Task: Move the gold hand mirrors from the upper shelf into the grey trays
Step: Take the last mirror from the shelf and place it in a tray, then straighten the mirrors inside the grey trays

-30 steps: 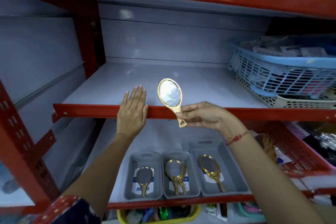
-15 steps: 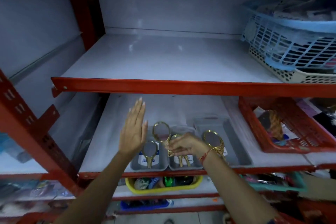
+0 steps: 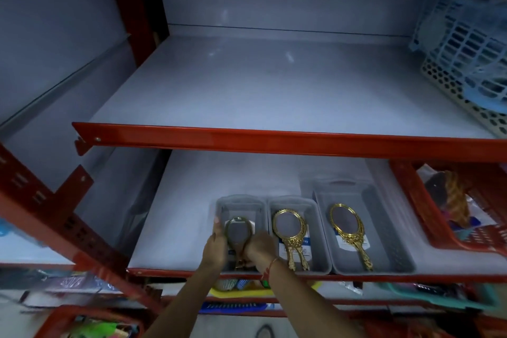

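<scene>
Three grey trays stand side by side on the lower shelf: left tray [image 3: 241,202], middle tray [image 3: 315,230], right tray [image 3: 384,228]. A gold hand mirror [image 3: 239,233] lies in the left tray, where my right hand [image 3: 259,250] grips its handle end. My left hand [image 3: 216,248] rests against that tray's left side beside the mirror. The middle tray holds gold mirrors [image 3: 290,230] stacked together. One gold mirror [image 3: 347,223] lies in the right tray. The upper shelf [image 3: 274,90] shows no mirrors.
A blue basket [image 3: 466,44] on a cream perforated basket [image 3: 455,90] fills the upper shelf's right end. A red basket [image 3: 428,214] stands right of the trays. Red shelf rails [image 3: 274,140] cross the front. Below are a yellow tub [image 3: 238,289] and assorted goods.
My right hand carried the gold mirror from the upper shelf edge down into the left grey tray. My left hand dropped from the upper rail to that tray's side.
</scene>
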The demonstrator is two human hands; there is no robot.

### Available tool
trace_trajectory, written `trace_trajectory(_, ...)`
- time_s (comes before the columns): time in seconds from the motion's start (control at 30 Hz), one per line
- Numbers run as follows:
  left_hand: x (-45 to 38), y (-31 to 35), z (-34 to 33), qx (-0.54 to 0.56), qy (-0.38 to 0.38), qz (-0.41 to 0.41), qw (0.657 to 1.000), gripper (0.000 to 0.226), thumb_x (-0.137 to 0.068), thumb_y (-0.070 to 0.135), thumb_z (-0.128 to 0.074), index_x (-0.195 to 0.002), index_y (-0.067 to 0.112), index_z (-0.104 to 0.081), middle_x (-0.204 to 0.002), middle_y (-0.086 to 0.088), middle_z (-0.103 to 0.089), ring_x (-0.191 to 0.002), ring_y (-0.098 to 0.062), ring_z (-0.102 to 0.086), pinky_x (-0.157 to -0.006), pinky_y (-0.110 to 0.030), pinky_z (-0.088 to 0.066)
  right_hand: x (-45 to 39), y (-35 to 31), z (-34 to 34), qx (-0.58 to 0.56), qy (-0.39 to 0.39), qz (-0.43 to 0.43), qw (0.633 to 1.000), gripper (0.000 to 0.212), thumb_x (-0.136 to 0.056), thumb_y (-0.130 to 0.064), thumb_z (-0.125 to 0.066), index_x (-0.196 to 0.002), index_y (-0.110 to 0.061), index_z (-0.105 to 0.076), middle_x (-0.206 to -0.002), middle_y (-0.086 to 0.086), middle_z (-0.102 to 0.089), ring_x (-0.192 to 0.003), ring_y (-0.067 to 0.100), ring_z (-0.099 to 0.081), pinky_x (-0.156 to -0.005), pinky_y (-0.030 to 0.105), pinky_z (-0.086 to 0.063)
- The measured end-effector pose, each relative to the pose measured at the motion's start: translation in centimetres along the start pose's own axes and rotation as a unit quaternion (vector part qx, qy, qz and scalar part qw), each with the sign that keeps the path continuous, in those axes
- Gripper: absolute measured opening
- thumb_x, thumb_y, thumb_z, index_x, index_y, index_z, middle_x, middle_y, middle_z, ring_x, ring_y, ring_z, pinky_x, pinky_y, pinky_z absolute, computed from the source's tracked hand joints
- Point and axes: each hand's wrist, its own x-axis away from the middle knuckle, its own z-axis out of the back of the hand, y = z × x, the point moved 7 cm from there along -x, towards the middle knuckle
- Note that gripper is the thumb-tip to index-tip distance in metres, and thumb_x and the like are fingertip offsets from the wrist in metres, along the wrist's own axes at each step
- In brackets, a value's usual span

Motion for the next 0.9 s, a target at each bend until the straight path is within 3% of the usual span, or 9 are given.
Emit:
trace_trajectory(0.17,-2.9,-3.6,0.0,0.000,0.000,0.023,1.000,0.142,-0.038,0.102,-0.004,-0.134,0.010,-0.056,-0.129,-0.018,-0.062,-0.120,-0.033,-0.057,-0.109,-0.048,-0.043,1.3,-1.7,0.6,0.165,-0.042,0.067,0.983,0.032,-0.091,-0.001,-0.050,-0.121,0.003,-0.060,-0.125,0.018,-0.064,-0.115,0.029,-0.062,-0.091,0.032,-0.052)
trace_trajectory(0.23,-3.0,-3.5,0.0,0.004,-0.002,0.037,0.999,0.131,-0.051,0.099,-0.004,-0.133,0.012,-0.056,-0.126,-0.017,-0.063,-0.118,-0.033,-0.058,-0.108,-0.049,-0.043,1.4,-2.3,0.9,0.198,-0.044,0.088,0.975,0.032,-0.092,0.001,-0.047,-0.121,0.005,-0.060,-0.124,0.019,-0.064,-0.115,0.029,-0.063,-0.090,0.032,-0.051)
trace_trajectory(0.33,-1.4,-1.8,-0.2,0.011,-0.001,0.049,0.999,0.093,-0.086,0.075,-0.007,-0.139,0.011,-0.050,-0.134,-0.019,-0.057,-0.125,-0.034,-0.053,-0.111,-0.049,-0.039,1.0,-1.9,0.4,0.180,-0.081,0.081,0.977,0.039,-0.092,0.001,-0.046,-0.131,0.004,-0.052,-0.122,0.021,-0.065,-0.110,0.031,-0.065,-0.092,0.035,-0.054)
trace_trajectory(0.4,-1.1,-1.7,-0.3,0.016,-0.003,0.062,0.998,0.083,-0.092,0.067,-0.009,-0.145,0.012,-0.041,-0.143,-0.021,-0.048,-0.132,-0.036,-0.047,-0.113,-0.046,-0.036,0.9,-1.6,0.0,0.157,-0.105,0.070,0.980,0.038,-0.092,0.001,-0.046,-0.130,0.003,-0.053,-0.124,0.021,-0.064,-0.112,0.031,-0.064,-0.096,0.039,-0.054)
trace_trajectory(0.67,-2.1,-2.3,-0.7,0.035,-0.011,0.067,0.997,0.091,-0.085,0.075,-0.011,-0.144,0.014,-0.043,-0.142,-0.021,-0.051,-0.128,-0.036,-0.051,-0.110,-0.049,-0.041,1.2,-1.1,-0.1,0.102,-0.127,0.050,0.985,0.030,-0.091,-0.001,-0.051,-0.118,0.005,-0.062,-0.122,0.022,-0.065,-0.113,0.031,-0.063,-0.098,0.041,-0.052)
trace_trajectory(0.77,-3.6,-3.6,-1.0,0.042,-0.019,0.059,0.997,0.109,-0.067,0.088,-0.014,-0.143,0.017,-0.045,-0.139,-0.020,-0.053,-0.127,-0.036,-0.052,-0.109,-0.050,-0.042,1.3,-0.9,-0.2,0.073,-0.140,0.048,0.986,0.033,-0.089,-0.006,-0.053,-0.120,0.004,-0.061,-0.124,0.020,-0.064,-0.115,0.033,-0.062,-0.099,0.041,-0.052)
trace_trajectory(0.83,-4.4,-4.3,-1.0,0.038,-0.021,0.056,0.998,0.114,-0.061,0.091,-0.014,-0.141,0.015,-0.047,-0.137,-0.020,-0.055,-0.125,-0.036,-0.053,-0.108,-0.050,-0.043,1.6,-0.9,0.2,0.034,-0.138,0.049,0.989,0.034,-0.089,-0.009,-0.052,-0.119,0.004,-0.061,-0.122,0.021,-0.065,-0.111,0.034,-0.064,-0.095,0.043,-0.054)
trace_trajectory(0.9,-2.4,-2.4,-0.5,0.006,-0.007,0.042,0.999,0.107,-0.072,0.086,-0.011,-0.134,0.009,-0.054,-0.130,-0.022,-0.059,-0.119,-0.038,-0.057,-0.105,-0.050,-0.046,2.1,-0.8,1.3,-0.033,-0.135,0.029,0.990,0.029,-0.089,-0.006,-0.050,-0.113,0.005,-0.062,-0.114,0.022,-0.069,-0.099,0.034,-0.070,-0.084,0.042,-0.059)
